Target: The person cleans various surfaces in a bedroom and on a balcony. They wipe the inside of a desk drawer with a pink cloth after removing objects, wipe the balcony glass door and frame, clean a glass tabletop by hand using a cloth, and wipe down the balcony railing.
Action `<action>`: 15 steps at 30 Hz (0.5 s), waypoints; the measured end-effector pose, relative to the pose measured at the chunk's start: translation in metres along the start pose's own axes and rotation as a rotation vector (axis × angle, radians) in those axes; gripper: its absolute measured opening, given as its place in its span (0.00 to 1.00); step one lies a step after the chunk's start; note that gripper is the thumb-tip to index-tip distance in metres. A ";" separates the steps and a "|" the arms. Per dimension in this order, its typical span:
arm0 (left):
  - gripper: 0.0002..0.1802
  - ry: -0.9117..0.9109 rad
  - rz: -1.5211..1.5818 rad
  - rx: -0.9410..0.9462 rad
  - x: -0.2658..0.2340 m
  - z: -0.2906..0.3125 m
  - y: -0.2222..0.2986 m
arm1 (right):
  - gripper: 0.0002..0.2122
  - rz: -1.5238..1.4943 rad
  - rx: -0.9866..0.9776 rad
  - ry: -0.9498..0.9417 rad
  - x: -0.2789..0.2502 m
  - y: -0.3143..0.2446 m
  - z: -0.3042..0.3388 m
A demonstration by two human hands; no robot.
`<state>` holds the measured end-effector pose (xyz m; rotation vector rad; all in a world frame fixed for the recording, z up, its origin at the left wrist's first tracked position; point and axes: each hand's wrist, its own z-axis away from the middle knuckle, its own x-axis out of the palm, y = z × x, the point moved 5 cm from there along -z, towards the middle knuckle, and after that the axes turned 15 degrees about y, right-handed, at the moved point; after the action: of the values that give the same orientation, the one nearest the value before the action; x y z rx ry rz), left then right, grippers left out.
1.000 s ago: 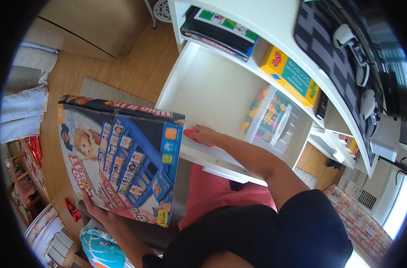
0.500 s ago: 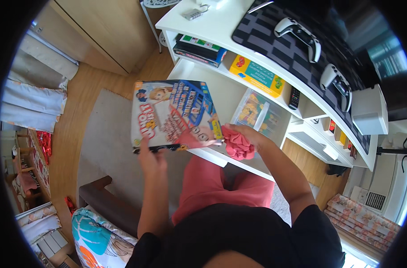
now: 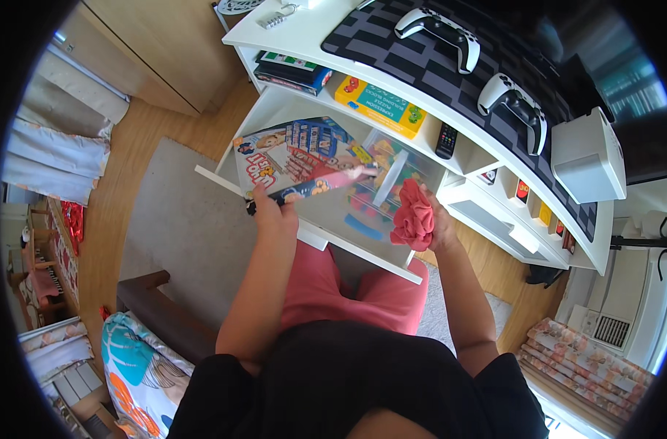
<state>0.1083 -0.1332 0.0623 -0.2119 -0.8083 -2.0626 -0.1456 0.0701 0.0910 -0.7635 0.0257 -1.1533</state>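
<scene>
My left hand is closed on the near left edge of a colourful board game box. The box is tilted, its far part down inside an open white drawer. In my right hand is a bunched-up pink cloth, held over the drawer's right side, apart from the box. To the right of the box lies a clear plastic case with coloured pieces in it. A blue strip-like thing shows near the drawer's front.
Above the drawer, a shelf of the white cabinet holds a yellow and green box, stacked boxes and a remote control. Two white game controllers rest on a patterned mat on top. A brown bench stands at the near left.
The board game box has moved from above the drawer's left front down into it. My right hand has come away from the box with the pink cloth, and the view has shifted.
</scene>
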 end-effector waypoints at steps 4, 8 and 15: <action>0.21 0.058 0.100 0.024 0.023 -0.030 -0.030 | 0.24 -0.009 0.034 -0.029 -0.011 0.012 0.007; 0.24 0.177 0.145 -0.085 0.042 -0.038 -0.068 | 0.24 0.033 -0.045 0.013 -0.021 0.008 0.012; 0.30 0.251 0.182 -0.114 0.006 -0.142 -0.128 | 0.23 0.117 -0.156 0.160 -0.023 0.014 0.002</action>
<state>0.0244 -0.1747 -0.1047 -0.0833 -0.5004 -1.9169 -0.1430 0.0926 0.0769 -0.7946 0.2934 -1.1076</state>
